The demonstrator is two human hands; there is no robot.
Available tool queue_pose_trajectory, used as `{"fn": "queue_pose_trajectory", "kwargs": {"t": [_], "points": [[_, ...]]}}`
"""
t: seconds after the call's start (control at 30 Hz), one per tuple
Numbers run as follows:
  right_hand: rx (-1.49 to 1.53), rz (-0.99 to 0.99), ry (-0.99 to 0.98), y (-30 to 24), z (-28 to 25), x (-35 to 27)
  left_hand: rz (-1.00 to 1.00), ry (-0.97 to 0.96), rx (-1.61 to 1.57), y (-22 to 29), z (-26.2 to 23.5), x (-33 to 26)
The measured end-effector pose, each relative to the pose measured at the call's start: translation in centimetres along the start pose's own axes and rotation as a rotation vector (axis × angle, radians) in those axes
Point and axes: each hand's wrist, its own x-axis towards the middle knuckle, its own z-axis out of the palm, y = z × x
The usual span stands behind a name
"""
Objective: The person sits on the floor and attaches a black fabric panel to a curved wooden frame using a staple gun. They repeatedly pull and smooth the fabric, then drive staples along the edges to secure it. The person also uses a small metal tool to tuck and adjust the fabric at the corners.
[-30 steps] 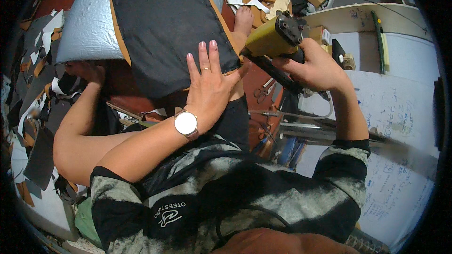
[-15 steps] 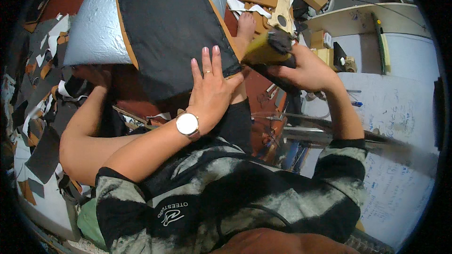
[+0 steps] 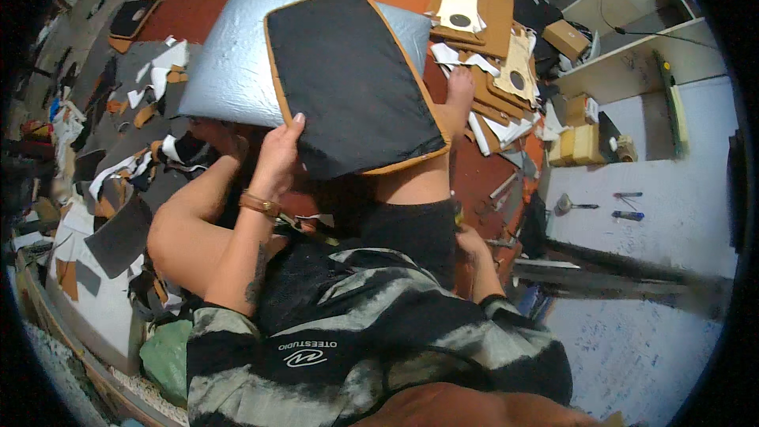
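Note:
A black panel with tan edging (image 3: pixel 356 79) lies tilted across a silver foil-covered block (image 3: pixel 225 63) and reaches over my lap. My left hand (image 3: pixel 278 154) grips the panel's left edge, thumb on top and fingers hidden beneath. Low beside my right hip is my right hand (image 3: pixel 473 245), next to my black shorts. Its fingers are mostly out of sight, and only a small yellow bit (image 3: pixel 458 218) shows near them, so what it holds is unclear.
Tan panels (image 3: pixel 496 20) with cream pieces are stacked at the far right. Fabric and leather scraps (image 3: pixel 118 225) litter the left side. A white worktop (image 3: pixel 617 182) with a brush-like tool (image 3: pixel 571 205) and a yellow box (image 3: pixel 575 145) stands at the right.
My left hand has gone from lying flat on the panel's lower right to gripping its left edge. My right hand has dropped to my hip from beside the panel with a yellow-and-black tool.

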Motion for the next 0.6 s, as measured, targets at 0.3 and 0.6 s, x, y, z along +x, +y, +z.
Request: {"fn": "queue_pose_trajectory", "kwargs": {"t": [0.3,0.6], "points": [[0.103,-0.768,0.810,-14.5,-4.5,-5.2,-0.235,-0.126,0.058,0.7,8.3,-5.1],[-0.641,-1.418,0.672,-23.5,-2.3,-13.4,0.949,-0.286,1.354,7.1,2.0,-3.6]]}}
